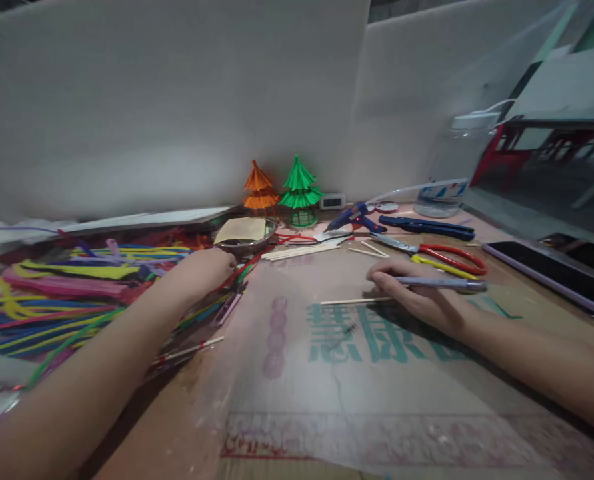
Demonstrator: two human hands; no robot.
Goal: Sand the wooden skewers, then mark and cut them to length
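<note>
My right hand (421, 290) is closed around a greyish-purple pen (444, 283), held almost level above a printed plastic sheet (327, 393). A thin wooden stick (347, 302) lies on the sheet just below that hand, partly covered by it. My left hand (211, 270) reaches to the right edge of a heap of coloured strips (77, 287), close in front of a metal bowl (257, 247). Its fingers are turned away and blurred, so what they touch is hidden. On the bowl rests a yellow pad (241, 230).
Behind stand an orange (259, 187) and a green tiered paper tree (301, 183). A blue glue gun (351, 217), red-and-yellow-handled scissors (451, 257), a dark blue tool (427, 227) and a clear jar (441, 167) are at the back right. A phone (551, 273) lies far right.
</note>
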